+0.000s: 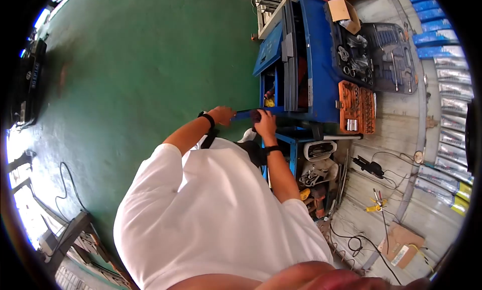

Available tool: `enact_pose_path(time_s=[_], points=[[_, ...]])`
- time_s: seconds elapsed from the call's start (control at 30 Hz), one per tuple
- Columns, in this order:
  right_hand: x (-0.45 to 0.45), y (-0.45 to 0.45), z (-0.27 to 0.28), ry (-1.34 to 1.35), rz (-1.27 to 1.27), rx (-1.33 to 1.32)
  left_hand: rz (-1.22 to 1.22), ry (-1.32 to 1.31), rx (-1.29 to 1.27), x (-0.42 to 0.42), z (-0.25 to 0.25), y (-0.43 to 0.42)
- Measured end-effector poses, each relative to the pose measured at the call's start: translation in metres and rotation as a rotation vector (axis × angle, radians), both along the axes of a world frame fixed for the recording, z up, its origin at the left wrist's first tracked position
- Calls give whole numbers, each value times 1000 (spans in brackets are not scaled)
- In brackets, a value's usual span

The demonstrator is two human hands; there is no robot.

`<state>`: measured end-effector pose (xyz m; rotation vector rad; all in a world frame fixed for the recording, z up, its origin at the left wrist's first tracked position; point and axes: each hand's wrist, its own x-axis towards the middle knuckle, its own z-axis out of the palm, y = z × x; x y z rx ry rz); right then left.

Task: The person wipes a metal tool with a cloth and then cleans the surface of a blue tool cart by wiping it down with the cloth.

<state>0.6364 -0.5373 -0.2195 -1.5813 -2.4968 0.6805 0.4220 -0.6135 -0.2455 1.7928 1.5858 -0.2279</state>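
My left hand (222, 115), with a black band on its wrist, is at the outer end of a narrow blue panel (243, 114), its fingers closed at the edge. The panel sticks out from the blue tool cabinet (321, 64) and looks like a door seen edge-on. My right hand (266, 125) grips a small dark reddish wad (257, 117), perhaps a rag, against the panel near the cabinet. Behind it, an open compartment (270, 91) holds something yellow and red. Another blue door (269, 47) stands open farther along.
On the cabinet top lie an orange socket set (350, 106), a dark open tool case (394, 56) and a cardboard box (341, 11). A blue shelf (286, 139) with power tools is beside my right arm. Green floor (150, 54) stretches left; a black car (32, 81) is far left.
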Motion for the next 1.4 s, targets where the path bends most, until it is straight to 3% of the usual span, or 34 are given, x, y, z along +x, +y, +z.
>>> enact_pose_path(time_s=[0.07, 0.2, 0.3, 0.37, 0.43, 0.6, 0.67, 0.7, 0.73, 0.87, 0.93, 1.0, 1.03, 1.13, 1.2, 1.3, 1.37, 1.4], points=[[-23, -16, -20, -47, 110, -17, 32, -188, -92, -15, 23, 1], [-54, -33, -23, -201, 320, -100, -161, -155, -154, -25, -25, -7], [-48, -16, 0, -338, 156, -101, -271, -110, -30, -30, -33, -32], [-32, -5, -9, -384, -27, -53, -213, -45, 97, -23, -50, -37], [-14, -2, -17, -415, -148, -47, -239, 10, 55, -18, -28, -33], [-28, -26, -38, -161, -39, 29, -346, 130, 27, -20, -18, -14], [-42, -29, -24, -167, 245, -63, -355, 184, 31, -21, -8, -9], [-40, -22, -29, -106, 257, -60, -386, 211, -15, -23, 6, -2], [-37, -12, -29, -85, 254, -53, -419, 238, -62, -26, 15, 2], [-29, 22, -26, -159, 163, -148, -395, 221, 171, -35, -39, 6], [-32, 37, -25, -107, -2, -220, -454, 195, 150, -38, -14, 24], [-41, 39, -19, -128, -50, -198, -340, 201, -104, -39, -3, 43], [-45, 36, -22, -183, -80, -176, -529, 280, 96, -50, -6, 46], [-51, 14, -51, -51, -64, -76, -542, 427, -75, -48, -8, 70], [-52, 19, -57, -73, -21, -76, -633, 426, -88, -48, 6, 87], [-35, 36, -19, -103, 95, -218, -758, 425, -210, -56, 0, 100], [-25, 45, -17, -39, -111, -293, -746, 53, -239, -71, -37, 120], [-20, 48, -23, -15, -209, -313, -700, 26, -242, -67, -56, 143]])
